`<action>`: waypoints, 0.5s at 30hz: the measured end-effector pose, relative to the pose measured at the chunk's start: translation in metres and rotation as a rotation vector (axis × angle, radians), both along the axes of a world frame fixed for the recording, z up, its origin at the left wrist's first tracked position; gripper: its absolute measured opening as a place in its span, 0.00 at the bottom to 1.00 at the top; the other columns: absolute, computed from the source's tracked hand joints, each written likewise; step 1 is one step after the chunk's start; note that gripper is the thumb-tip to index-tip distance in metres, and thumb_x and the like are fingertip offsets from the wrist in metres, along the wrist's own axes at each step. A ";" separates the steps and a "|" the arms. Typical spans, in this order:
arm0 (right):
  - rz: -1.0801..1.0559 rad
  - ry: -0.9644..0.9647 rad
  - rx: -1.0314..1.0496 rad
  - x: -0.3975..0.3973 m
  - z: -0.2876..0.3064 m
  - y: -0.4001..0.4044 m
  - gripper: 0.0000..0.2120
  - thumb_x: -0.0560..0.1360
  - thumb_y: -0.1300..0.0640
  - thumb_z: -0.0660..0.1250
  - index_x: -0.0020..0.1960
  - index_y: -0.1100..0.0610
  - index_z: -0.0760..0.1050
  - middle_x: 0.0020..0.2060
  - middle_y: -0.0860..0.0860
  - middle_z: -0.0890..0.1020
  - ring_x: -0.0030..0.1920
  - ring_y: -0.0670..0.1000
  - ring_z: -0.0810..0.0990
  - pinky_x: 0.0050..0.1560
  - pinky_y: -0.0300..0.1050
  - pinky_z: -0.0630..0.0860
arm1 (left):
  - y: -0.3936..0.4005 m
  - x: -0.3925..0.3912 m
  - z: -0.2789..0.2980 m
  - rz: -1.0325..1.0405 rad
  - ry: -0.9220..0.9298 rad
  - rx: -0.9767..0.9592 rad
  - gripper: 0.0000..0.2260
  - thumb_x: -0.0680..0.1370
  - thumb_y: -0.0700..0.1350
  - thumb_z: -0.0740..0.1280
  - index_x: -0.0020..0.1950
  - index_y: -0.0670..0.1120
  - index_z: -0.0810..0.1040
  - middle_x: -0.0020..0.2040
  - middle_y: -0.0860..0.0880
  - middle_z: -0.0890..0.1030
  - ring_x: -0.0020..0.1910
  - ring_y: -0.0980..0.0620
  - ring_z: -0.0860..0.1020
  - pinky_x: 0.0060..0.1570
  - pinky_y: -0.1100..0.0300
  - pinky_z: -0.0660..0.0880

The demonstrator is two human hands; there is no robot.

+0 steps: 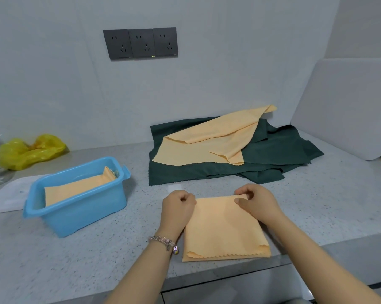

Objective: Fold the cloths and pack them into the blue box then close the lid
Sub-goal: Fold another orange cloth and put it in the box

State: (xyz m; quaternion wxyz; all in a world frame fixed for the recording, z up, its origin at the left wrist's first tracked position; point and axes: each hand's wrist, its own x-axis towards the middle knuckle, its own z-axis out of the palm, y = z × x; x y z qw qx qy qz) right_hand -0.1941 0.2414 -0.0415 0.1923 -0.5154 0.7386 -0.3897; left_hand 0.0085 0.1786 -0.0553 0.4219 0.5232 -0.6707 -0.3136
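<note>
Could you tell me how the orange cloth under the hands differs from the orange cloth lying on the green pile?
The cloth under the hands is folded into a flat rectangle; the cloth on the green pile lies loose and rumpled, one corner flipped over. The first sits on the bare countertop, gripped at its far edge by the left hand and right hand; the second is untouched. Both are orange with scalloped edges.

Wall: pale grey wall, plain; three dark sockets side by side at 12 o'clock
Counter: speckled grey countertop; white board leaning at 2 o'clock
Light: soft, even
</note>
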 end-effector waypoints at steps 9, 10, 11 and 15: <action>0.206 0.653 -0.093 0.024 0.021 0.035 0.18 0.76 0.43 0.59 0.64 0.46 0.73 0.65 0.42 0.73 0.65 0.47 0.67 0.64 0.41 0.62 | 0.033 0.006 0.035 -0.306 -0.488 -0.319 0.14 0.76 0.44 0.60 0.58 0.52 0.80 0.60 0.57 0.77 0.62 0.57 0.68 0.64 0.62 0.63; 0.304 0.669 -0.065 0.029 0.015 0.041 0.20 0.77 0.42 0.57 0.67 0.45 0.70 0.68 0.43 0.70 0.69 0.47 0.65 0.67 0.42 0.60 | 0.039 0.005 0.033 -0.407 -0.577 -0.320 0.17 0.78 0.46 0.58 0.65 0.52 0.75 0.67 0.56 0.72 0.68 0.57 0.64 0.71 0.61 0.55; 0.383 0.687 -0.012 0.032 0.008 0.047 0.23 0.78 0.42 0.54 0.71 0.46 0.66 0.72 0.45 0.66 0.72 0.47 0.60 0.70 0.42 0.57 | 0.044 0.005 0.029 -0.487 -0.668 -0.310 0.20 0.80 0.49 0.55 0.71 0.52 0.68 0.73 0.56 0.64 0.73 0.57 0.58 0.73 0.61 0.47; 0.482 0.675 0.145 0.026 -0.012 0.060 0.25 0.81 0.44 0.47 0.77 0.47 0.50 0.76 0.46 0.49 0.76 0.43 0.43 0.71 0.36 0.38 | 0.049 0.012 0.007 -0.599 -0.906 -0.174 0.25 0.82 0.55 0.45 0.78 0.49 0.44 0.77 0.51 0.39 0.75 0.56 0.36 0.70 0.61 0.32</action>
